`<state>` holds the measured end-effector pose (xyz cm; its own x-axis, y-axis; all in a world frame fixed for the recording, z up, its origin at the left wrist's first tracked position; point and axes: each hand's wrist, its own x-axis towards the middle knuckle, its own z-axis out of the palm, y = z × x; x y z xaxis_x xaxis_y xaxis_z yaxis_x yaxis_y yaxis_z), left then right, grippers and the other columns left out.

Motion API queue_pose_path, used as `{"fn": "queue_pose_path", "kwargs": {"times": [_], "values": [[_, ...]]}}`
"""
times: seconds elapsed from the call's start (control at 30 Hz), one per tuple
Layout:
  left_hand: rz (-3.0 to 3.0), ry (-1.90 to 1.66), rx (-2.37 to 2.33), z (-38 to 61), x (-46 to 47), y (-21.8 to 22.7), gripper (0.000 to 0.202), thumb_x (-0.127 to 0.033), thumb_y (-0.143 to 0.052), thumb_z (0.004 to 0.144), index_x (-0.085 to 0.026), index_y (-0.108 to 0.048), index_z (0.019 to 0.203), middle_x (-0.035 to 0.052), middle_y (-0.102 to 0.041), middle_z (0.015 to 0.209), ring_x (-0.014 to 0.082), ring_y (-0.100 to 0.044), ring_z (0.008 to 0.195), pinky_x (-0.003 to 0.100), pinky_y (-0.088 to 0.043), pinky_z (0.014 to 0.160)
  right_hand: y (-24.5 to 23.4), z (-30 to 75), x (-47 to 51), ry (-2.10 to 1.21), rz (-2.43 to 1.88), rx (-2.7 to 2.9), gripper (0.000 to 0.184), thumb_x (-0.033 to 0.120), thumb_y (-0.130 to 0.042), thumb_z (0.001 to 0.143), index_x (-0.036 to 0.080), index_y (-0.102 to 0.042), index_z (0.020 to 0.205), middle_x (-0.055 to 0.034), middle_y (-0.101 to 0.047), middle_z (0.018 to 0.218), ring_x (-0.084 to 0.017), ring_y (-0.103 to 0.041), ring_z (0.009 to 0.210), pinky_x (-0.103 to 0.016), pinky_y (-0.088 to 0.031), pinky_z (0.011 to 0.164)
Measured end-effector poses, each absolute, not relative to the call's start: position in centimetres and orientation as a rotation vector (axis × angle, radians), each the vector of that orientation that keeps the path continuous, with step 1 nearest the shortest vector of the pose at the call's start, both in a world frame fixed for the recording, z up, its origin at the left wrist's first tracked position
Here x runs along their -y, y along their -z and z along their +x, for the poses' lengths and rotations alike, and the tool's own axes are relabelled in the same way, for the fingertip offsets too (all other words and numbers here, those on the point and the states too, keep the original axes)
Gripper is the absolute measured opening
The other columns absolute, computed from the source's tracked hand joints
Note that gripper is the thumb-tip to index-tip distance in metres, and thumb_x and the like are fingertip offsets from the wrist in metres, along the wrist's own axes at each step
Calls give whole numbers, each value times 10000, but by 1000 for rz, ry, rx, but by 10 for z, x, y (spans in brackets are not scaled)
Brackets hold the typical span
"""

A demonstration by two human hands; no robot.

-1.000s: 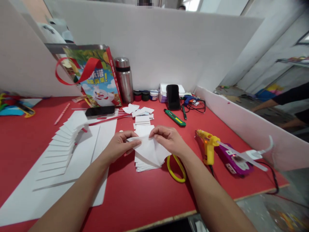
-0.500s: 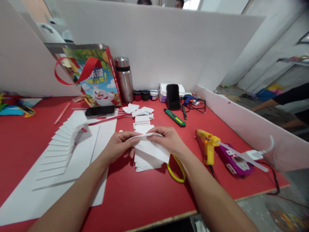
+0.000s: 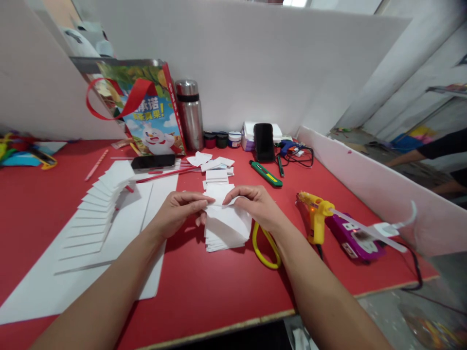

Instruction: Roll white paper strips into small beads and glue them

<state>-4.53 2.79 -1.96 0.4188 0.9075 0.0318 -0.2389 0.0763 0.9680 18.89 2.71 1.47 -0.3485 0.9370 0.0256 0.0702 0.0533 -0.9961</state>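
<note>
A white sheet [image 3: 226,219] is pinched at its far edge by the left hand [image 3: 177,212] and right hand [image 3: 255,206], above the stack [image 3: 222,241]. It is best kept taut, corners matched.

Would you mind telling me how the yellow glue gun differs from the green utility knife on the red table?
The glue gun is yellow, stands on its handle with a cord attached, near the right hand. The utility knife is green, slim, lies flat and has no cord, farther back by the black phone. Both rest untouched on the red table.
</note>
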Motion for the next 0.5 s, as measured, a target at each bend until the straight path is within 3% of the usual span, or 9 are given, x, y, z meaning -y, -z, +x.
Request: {"fn": "queue_pose_path", "kwargs": {"times": [0.23,0.33,0.4,0.5], "values": [[1265,-940,-895,-43,-29,17,374,-275,-730,857,-118,-697,1195,41,-710,583,140,-654,488,211,-497,447,-22,204,-32,-1135,-1002,1718,210,180,-547,756,172,-755,784,-51,-716,868,-167,-620,810,-278,-435,706],[1300,-908,-916,-41,-29,17,383,-315,-692,885,-92,-684,1197,40,-695,565,151,-647,469,222,-486,414,-21,206,-31,-1162,-1068,1650,200,278,-622,818,177,-725,957,-62,-735,946,-174,-657,844,-282,-480,730],[1325,-883,-904,-40,-29,18,404,-336,-664,904,-92,-666,1226,34,-686,554,155,-642,455,224,-472,396,-18,203,-30,-1150,-1115,1670,299,353,-718,790,191,-704,1041,-67,-738,1011,-195,-677,911,-284,-502,746],[1367,-854,-892,-39,-29,19,409,-343,-649,915,-93,-661,1238,38,-690,557,153,-648,461,220,-469,406,-12,197,-30,-1088,-1229,1802,328,385,-793,734,193,-742,995,-47,-749,935,-194,-683,828,-270,-495,688]]}}
